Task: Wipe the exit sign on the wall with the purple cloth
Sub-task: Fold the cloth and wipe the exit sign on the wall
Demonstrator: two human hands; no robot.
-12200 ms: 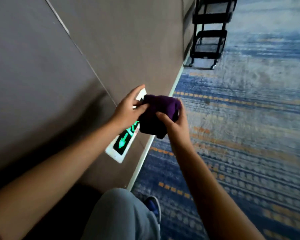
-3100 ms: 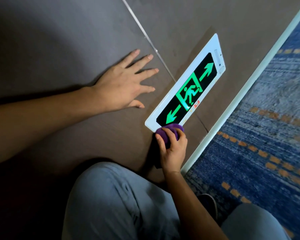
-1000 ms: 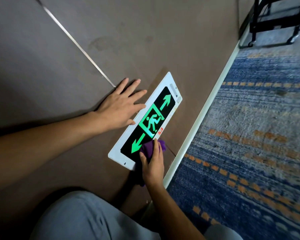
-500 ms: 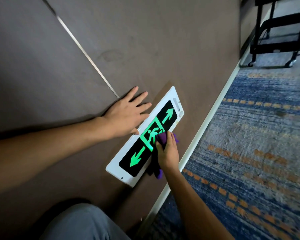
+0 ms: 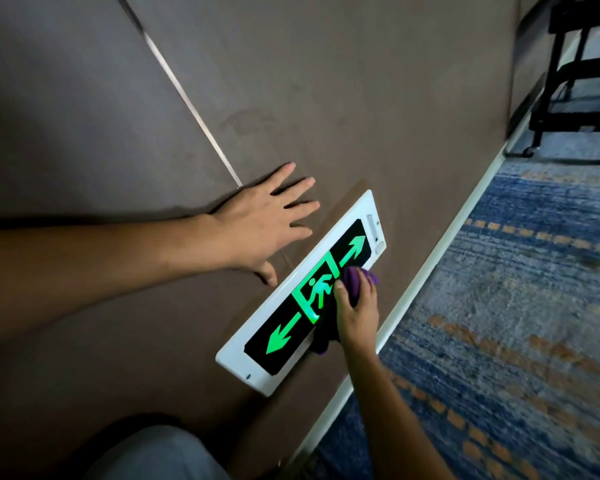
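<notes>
Right hand (image 5: 355, 313) clutches the purple cloth (image 5: 352, 280) against the glowing exit sign (image 5: 305, 296) — left hand (image 5: 260, 223) splayed flat on the wall (image 5: 326, 81).

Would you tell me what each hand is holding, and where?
The right hand clutches the bunched purple cloth from above; the left hand lies flat on the wall, holding nothing.

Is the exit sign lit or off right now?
Lit. The exit sign shows bright green glowing arrows and a running figure on its black panel, beside the purple cloth.
</notes>
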